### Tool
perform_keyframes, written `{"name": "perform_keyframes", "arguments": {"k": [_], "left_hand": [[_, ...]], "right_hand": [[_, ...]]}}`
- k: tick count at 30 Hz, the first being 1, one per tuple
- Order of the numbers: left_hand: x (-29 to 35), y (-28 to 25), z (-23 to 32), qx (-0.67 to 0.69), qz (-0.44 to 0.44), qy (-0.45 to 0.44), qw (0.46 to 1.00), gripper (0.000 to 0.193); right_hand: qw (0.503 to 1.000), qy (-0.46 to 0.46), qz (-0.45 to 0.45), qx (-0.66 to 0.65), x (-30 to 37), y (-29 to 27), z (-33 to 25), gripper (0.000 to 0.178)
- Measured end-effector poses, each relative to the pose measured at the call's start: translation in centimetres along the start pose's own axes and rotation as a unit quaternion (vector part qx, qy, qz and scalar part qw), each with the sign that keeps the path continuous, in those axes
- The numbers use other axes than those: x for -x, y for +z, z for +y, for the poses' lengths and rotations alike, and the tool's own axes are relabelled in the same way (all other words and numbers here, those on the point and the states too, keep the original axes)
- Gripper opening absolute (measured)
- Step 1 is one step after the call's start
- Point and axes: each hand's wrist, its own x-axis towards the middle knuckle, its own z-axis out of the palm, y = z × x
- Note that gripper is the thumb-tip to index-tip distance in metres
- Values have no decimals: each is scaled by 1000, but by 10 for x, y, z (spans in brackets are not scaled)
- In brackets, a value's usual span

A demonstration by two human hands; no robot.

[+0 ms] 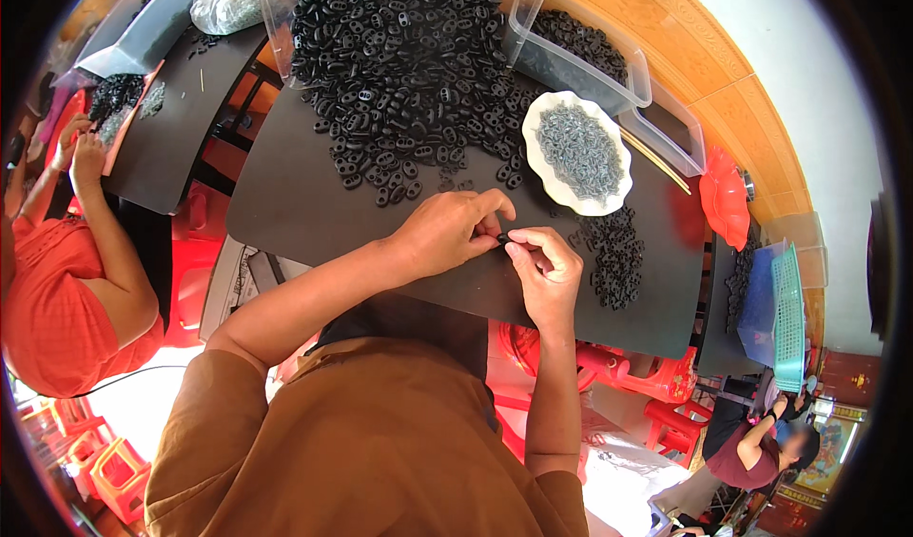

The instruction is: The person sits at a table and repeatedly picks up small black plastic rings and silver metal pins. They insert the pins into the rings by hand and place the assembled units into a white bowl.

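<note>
Right at the fingertips, a small black piece (502, 239) is pinched between the two hands, just above the near edge of the dark table (304, 215). The left hand (440, 230) grips it from one side, its forefinger arched above; the right hand (549, 269) grips it from the other with thumb and forefinger. The piece is too small for me to make out its details.

Just beyond the right hand stands a white scalloped dish (531, 164) full of tiny clear greyish bits, and a small pile of black pieces (616, 269) lies nearer the person. Past the left hand spreads a big heap of black two-holed parts (399, 71), reaching back into a clear bin. Farther right sits a red petal-edged dish (723, 199). Over at the left, a person in red (76, 299) works at another table (166, 142).
</note>
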Motion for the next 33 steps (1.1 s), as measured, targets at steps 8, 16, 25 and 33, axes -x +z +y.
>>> {"name": "perform_keyframes", "arguments": {"k": [8,16,25,33], "left_hand": [[1,0,-1,6,-3,0,1000,33],[1,1,-3,-11,1,23,1000,33],[2,-4,-5,17,-16,29,999,22],[6,-5,-3,-8,-8,55,998,14]], "right_hand": [[998,-28,-11,50,-2,-1,-6,14],[992,-92,-5,87,-1,3,-7,16],[991,-87,-18,104,-2,4,-7,17],[983,-123,-19,132,2,2,-7,19]]}}
